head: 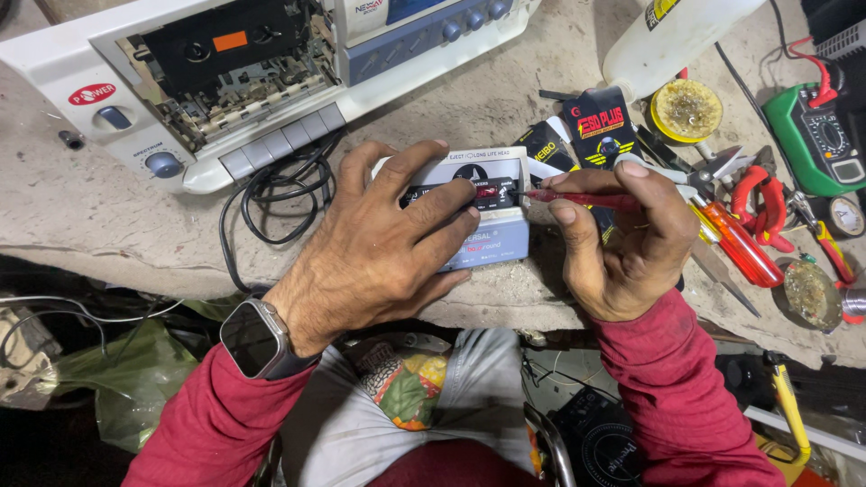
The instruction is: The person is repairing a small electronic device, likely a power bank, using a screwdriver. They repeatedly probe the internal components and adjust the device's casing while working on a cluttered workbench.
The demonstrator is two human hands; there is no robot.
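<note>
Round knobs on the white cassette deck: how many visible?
5: three blue ones in a row at top centre, one on the deck's lower left face, one on its left side. Others may sit out of frame.

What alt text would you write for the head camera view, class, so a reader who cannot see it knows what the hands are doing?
The left hand presses down a small white and blue plastic cassette door panel on a worn stone workbench, while the right hand holds a thin red screwdriver to its edge. A white cassette player lies opened behind; pliers and a green multimeter sit at right.
</note>
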